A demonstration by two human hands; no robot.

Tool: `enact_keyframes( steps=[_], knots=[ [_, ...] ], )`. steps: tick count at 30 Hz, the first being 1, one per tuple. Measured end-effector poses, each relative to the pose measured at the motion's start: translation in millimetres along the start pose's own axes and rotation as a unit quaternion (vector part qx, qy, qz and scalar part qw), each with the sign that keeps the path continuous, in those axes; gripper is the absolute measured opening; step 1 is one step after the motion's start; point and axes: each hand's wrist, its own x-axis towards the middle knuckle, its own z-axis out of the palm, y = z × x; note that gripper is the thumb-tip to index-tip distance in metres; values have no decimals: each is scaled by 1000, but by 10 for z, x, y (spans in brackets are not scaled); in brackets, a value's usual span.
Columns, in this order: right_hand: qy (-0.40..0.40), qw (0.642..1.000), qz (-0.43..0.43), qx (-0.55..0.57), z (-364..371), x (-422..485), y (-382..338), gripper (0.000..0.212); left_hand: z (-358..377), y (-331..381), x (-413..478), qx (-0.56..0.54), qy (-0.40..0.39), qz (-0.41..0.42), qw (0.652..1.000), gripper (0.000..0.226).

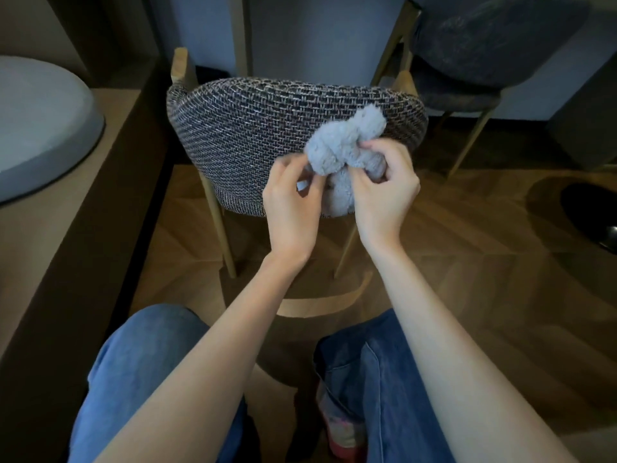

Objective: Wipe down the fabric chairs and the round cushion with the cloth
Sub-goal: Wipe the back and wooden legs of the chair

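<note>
A fluffy grey cloth (337,148) is bunched up in front of the woven grey backrest of the nearest fabric chair (240,128). My left hand (292,202) pinches the cloth's lower left part. My right hand (384,192) grips its right side with curled fingers. A second chair (484,38) with dark blue fabric stands at the back right. The round light grey cushion (36,125) lies on a beige ledge at the left.
The beige ledge (66,228) runs along the left side. Wooden chair legs (220,228) stand on the herringbone wood floor (467,245). A dark round object (591,215) lies at the right edge. My knees in blue jeans fill the bottom.
</note>
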Motion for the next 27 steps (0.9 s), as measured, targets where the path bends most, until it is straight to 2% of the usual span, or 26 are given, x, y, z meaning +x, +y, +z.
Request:
enact_keyframes(
  steps=[5, 9, 11, 13, 15, 17, 22, 25, 27],
  knots=[
    [-28, 985, 171, 7, 68, -276, 516, 33, 134, -334, -220, 51, -72, -72, 993, 23],
    [-32, 971, 238, -3, 195, -396, 751, 30, 265, -524, -346, 75, -89, -132, 984, 29],
    [-39, 950, 310, -27, 257, -448, 872, 29, 336, -605, -392, 95, -119, -189, 970, 32],
    [-33, 911, 411, 7, 309, -478, 965, 34, 376, -651, -410, 97, -138, -237, 957, 32],
    [-7, 891, 453, 41, 327, -476, 974, 39, 376, -654, -405, 89, -136, -250, 954, 29],
    [8, 908, 417, 44, 296, -442, 847, 39, 337, -588, -396, 63, -120, -241, 961, 28],
    [31, 977, 209, 35, 3, -182, 295, 37, 307, -175, -249, -44, -57, -172, 982, 26],
    [51, 990, 112, 71, -179, 42, 47, 34, 311, 166, -76, -83, -10, -101, 991, 25],
    [65, 989, 97, 88, -210, 136, -9, 32, 315, 304, -2, -86, 14, -71, 994, 23]
  ],
)
